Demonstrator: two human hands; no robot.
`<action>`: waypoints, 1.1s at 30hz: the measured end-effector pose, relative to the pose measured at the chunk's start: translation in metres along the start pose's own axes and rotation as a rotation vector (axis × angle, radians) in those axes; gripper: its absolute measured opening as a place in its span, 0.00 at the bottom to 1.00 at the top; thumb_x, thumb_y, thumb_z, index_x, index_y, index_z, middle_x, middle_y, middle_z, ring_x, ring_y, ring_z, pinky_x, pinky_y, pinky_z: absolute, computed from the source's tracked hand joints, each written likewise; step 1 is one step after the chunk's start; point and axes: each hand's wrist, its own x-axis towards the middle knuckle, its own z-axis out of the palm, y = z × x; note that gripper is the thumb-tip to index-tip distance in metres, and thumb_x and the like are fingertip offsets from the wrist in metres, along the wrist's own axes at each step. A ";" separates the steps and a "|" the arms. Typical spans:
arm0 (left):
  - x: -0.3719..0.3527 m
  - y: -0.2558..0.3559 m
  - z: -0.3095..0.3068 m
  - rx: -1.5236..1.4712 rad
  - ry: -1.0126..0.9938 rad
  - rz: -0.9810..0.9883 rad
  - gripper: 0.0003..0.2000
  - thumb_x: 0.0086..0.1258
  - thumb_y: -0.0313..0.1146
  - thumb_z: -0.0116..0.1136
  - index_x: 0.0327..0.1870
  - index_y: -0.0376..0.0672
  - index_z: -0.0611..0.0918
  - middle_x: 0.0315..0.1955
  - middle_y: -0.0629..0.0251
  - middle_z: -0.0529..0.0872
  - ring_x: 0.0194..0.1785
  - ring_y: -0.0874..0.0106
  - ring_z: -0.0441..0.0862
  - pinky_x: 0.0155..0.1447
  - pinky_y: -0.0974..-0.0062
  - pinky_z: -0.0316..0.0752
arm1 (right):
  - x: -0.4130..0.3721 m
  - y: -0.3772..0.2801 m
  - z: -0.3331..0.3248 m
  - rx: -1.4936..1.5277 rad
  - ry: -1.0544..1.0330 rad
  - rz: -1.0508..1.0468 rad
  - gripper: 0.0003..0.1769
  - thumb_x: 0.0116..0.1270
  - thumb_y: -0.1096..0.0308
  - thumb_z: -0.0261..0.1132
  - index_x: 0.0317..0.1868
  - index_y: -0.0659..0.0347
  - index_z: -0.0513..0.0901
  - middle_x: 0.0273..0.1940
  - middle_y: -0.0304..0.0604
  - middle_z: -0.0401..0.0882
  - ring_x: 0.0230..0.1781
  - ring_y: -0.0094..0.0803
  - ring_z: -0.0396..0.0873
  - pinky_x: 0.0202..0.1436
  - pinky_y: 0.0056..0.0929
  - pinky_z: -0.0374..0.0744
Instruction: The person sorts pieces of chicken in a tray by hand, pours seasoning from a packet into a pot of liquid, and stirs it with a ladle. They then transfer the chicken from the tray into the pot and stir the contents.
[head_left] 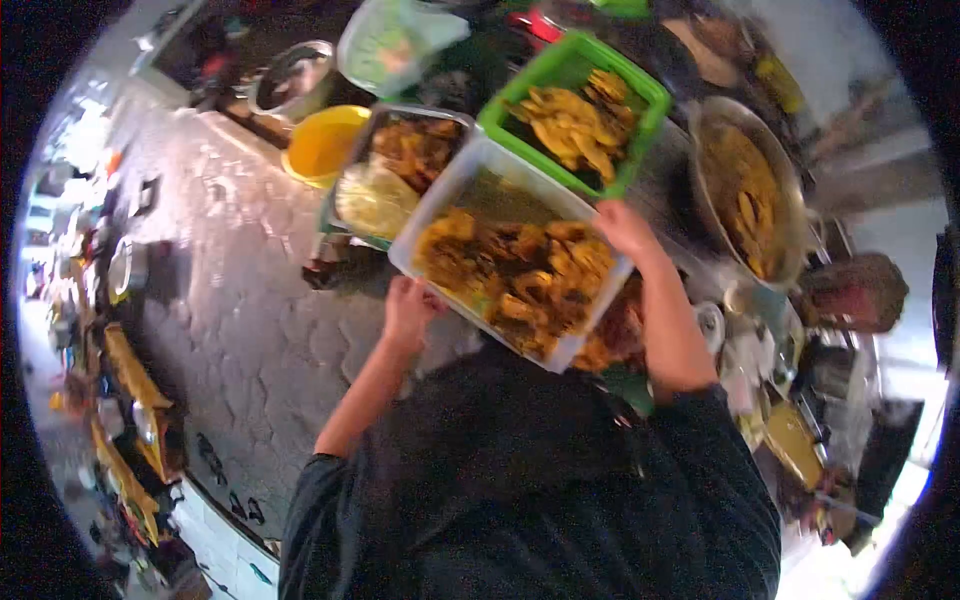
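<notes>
Grey paved floor (250, 330) under the stall counter (668, 185). Held at the counter's near edge: clear rectangular plastic tub (470, 170) of golden fried pieces (520, 275); my left hand (408, 308) and right hand (625, 225) grip opposite rims. Risk: a rim slips, tub tips, pieces spill; green plastic basket (640, 85) just behind could snag.

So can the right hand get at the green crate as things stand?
Not as it stands, probably. The right hand grips the far rim of the tub, which the left hand holds too. The green crate sits just beyond with nothing between, but the hand is full.
</notes>
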 end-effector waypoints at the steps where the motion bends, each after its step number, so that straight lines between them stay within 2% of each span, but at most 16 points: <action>1: 0.007 -0.004 -0.001 -0.056 -0.034 0.027 0.11 0.71 0.37 0.47 0.41 0.37 0.66 0.26 0.59 0.77 0.24 0.69 0.76 0.32 0.71 0.76 | 0.000 0.018 0.010 -0.057 -0.066 -0.008 0.30 0.59 0.52 0.65 0.57 0.62 0.72 0.47 0.53 0.80 0.48 0.45 0.78 0.52 0.39 0.74; 2: -0.006 0.018 0.004 0.655 -0.071 0.125 0.11 0.69 0.38 0.48 0.39 0.37 0.69 0.25 0.59 0.78 0.26 0.68 0.78 0.32 0.70 0.76 | -0.016 0.018 0.013 -0.031 -0.079 -0.074 0.33 0.58 0.52 0.65 0.60 0.61 0.70 0.49 0.54 0.78 0.50 0.46 0.77 0.53 0.40 0.74; 3: 0.010 -0.014 -0.017 0.889 0.045 0.427 0.10 0.68 0.38 0.49 0.37 0.38 0.71 0.26 0.60 0.79 0.27 0.68 0.79 0.33 0.69 0.77 | -0.029 0.005 0.016 0.241 -0.247 0.014 0.36 0.56 0.51 0.67 0.62 0.60 0.69 0.50 0.56 0.77 0.52 0.47 0.76 0.55 0.41 0.73; 4: -0.006 0.008 0.002 0.317 0.058 0.103 0.10 0.69 0.38 0.48 0.38 0.39 0.72 0.25 0.60 0.79 0.28 0.67 0.79 0.33 0.66 0.78 | -0.022 0.034 0.046 -0.148 0.058 -0.158 0.40 0.52 0.51 0.71 0.62 0.59 0.68 0.54 0.57 0.75 0.55 0.47 0.74 0.59 0.41 0.71; 5: 0.014 -0.016 -0.017 0.081 -0.038 -0.026 0.09 0.70 0.37 0.50 0.41 0.40 0.70 0.27 0.60 0.78 0.29 0.66 0.79 0.33 0.64 0.78 | -0.020 0.027 0.047 0.076 -0.131 -0.120 0.45 0.47 0.50 0.73 0.63 0.60 0.67 0.60 0.58 0.69 0.61 0.48 0.68 0.63 0.40 0.68; 6: 0.013 -0.018 -0.009 -0.094 0.078 -0.072 0.11 0.72 0.36 0.51 0.44 0.40 0.67 0.30 0.60 0.75 0.29 0.66 0.78 0.33 0.62 0.77 | -0.035 0.015 0.045 -0.064 -0.073 -0.062 0.44 0.50 0.57 0.73 0.65 0.62 0.63 0.63 0.60 0.64 0.65 0.51 0.62 0.66 0.42 0.64; 7: 0.014 -0.020 -0.010 -0.046 0.085 -0.054 0.11 0.72 0.36 0.50 0.44 0.41 0.66 0.31 0.60 0.74 0.29 0.66 0.78 0.32 0.62 0.77 | -0.029 0.028 0.057 -0.267 -0.046 -0.020 0.45 0.48 0.55 0.74 0.63 0.62 0.64 0.65 0.59 0.61 0.66 0.52 0.60 0.67 0.44 0.64; 9: 0.012 -0.015 -0.014 -0.009 0.107 -0.017 0.11 0.72 0.36 0.50 0.45 0.41 0.65 0.32 0.61 0.73 0.29 0.66 0.78 0.32 0.62 0.76 | -0.037 -0.013 0.041 -0.246 -0.223 0.092 0.46 0.46 0.54 0.76 0.63 0.61 0.65 0.66 0.58 0.59 0.67 0.51 0.58 0.66 0.45 0.64; 14: 0.009 -0.008 -0.012 0.000 0.078 -0.077 0.13 0.73 0.38 0.49 0.46 0.39 0.64 0.28 0.59 0.73 0.28 0.67 0.77 0.30 0.63 0.76 | -0.028 -0.031 0.055 -0.292 -0.220 0.146 0.46 0.45 0.55 0.77 0.63 0.60 0.64 0.69 0.55 0.54 0.70 0.46 0.53 0.67 0.44 0.65; 18: 0.013 -0.014 -0.013 -0.026 0.103 -0.059 0.12 0.71 0.34 0.51 0.48 0.41 0.65 0.26 0.61 0.74 0.28 0.67 0.77 0.31 0.62 0.76 | -0.016 -0.009 0.062 -0.454 -0.154 0.080 0.49 0.45 0.49 0.74 0.63 0.64 0.64 0.66 0.55 0.59 0.68 0.47 0.58 0.66 0.43 0.64; 20: 0.011 -0.010 -0.015 -0.058 0.066 -0.084 0.12 0.69 0.30 0.51 0.49 0.42 0.66 0.29 0.62 0.75 0.29 0.67 0.76 0.35 0.59 0.77 | -0.013 0.003 0.057 -0.087 -0.215 -0.100 0.49 0.40 0.52 0.77 0.61 0.65 0.67 0.57 0.59 0.70 0.59 0.51 0.68 0.61 0.39 0.70; 21: 0.016 -0.025 -0.018 -0.079 0.084 -0.022 0.10 0.69 0.30 0.50 0.48 0.42 0.66 0.30 0.62 0.75 0.30 0.66 0.76 0.36 0.60 0.78 | -0.013 -0.001 0.057 -0.224 -0.126 -0.134 0.46 0.42 0.50 0.74 0.61 0.63 0.69 0.55 0.58 0.73 0.56 0.51 0.72 0.61 0.38 0.71; 24: 0.005 -0.006 -0.007 -0.098 0.074 -0.041 0.08 0.71 0.31 0.48 0.47 0.43 0.66 0.29 0.62 0.75 0.30 0.68 0.77 0.33 0.66 0.80 | -0.014 0.004 0.067 -0.382 -0.117 -0.012 0.49 0.44 0.50 0.73 0.64 0.66 0.64 0.64 0.57 0.63 0.67 0.48 0.60 0.70 0.40 0.59; 26: 0.002 -0.004 -0.005 -0.082 0.144 -0.046 0.09 0.71 0.33 0.50 0.45 0.42 0.67 0.29 0.62 0.75 0.30 0.69 0.78 0.32 0.68 0.79 | -0.019 -0.007 0.061 -0.418 -0.085 -0.042 0.46 0.43 0.49 0.72 0.60 0.68 0.68 0.63 0.59 0.64 0.62 0.48 0.66 0.65 0.37 0.67; 28: 0.010 -0.015 -0.010 -0.016 0.138 -0.032 0.11 0.71 0.36 0.51 0.48 0.42 0.67 0.36 0.58 0.78 0.31 0.66 0.79 0.34 0.66 0.78 | -0.018 -0.014 0.049 -0.423 -0.179 0.024 0.36 0.43 0.52 0.69 0.52 0.64 0.74 0.53 0.56 0.72 0.54 0.49 0.72 0.57 0.42 0.71; 33: 0.004 -0.003 -0.011 -0.005 0.079 -0.048 0.10 0.72 0.35 0.50 0.44 0.42 0.65 0.31 0.59 0.77 0.27 0.68 0.79 0.30 0.68 0.78 | -0.017 -0.017 0.020 -0.302 -0.178 0.044 0.35 0.44 0.53 0.69 0.53 0.63 0.74 0.53 0.56 0.73 0.54 0.46 0.73 0.54 0.41 0.73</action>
